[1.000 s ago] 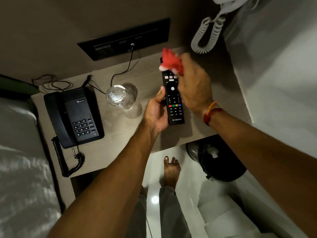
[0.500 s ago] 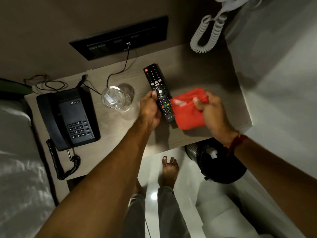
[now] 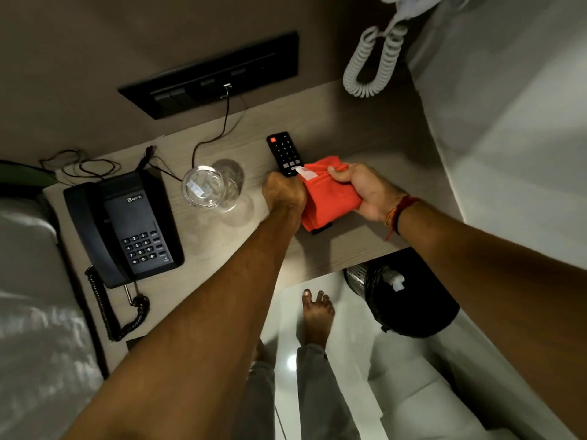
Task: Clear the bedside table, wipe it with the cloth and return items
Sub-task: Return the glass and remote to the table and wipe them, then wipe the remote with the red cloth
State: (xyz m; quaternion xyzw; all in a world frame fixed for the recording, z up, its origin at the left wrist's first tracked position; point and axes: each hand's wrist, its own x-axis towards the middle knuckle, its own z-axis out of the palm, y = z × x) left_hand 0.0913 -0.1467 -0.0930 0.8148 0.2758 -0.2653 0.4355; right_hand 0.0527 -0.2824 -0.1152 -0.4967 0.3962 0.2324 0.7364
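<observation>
A black remote (image 3: 283, 150) lies lengthwise on the pale wooden bedside table (image 3: 343, 246). My left hand (image 3: 283, 192) grips the remote's middle from the left. My right hand (image 3: 365, 192) holds a folded red cloth (image 3: 330, 198) pressed over the remote's near half, so only the far keypad end and a dark corner at the near end show. A small white tag sticks out of the cloth next to my left hand.
A clear drinking glass (image 3: 208, 188) stands left of the remote. A black desk telephone (image 3: 122, 228) with a coiled cord sits at the table's left. A wall switch panel (image 3: 209, 76) with a plugged cable is behind. A black bin (image 3: 409, 293) stands under the table's right edge.
The remote went from lifted in my left hand down onto the table. The red cloth came down from the remote's far end and now covers its near half.
</observation>
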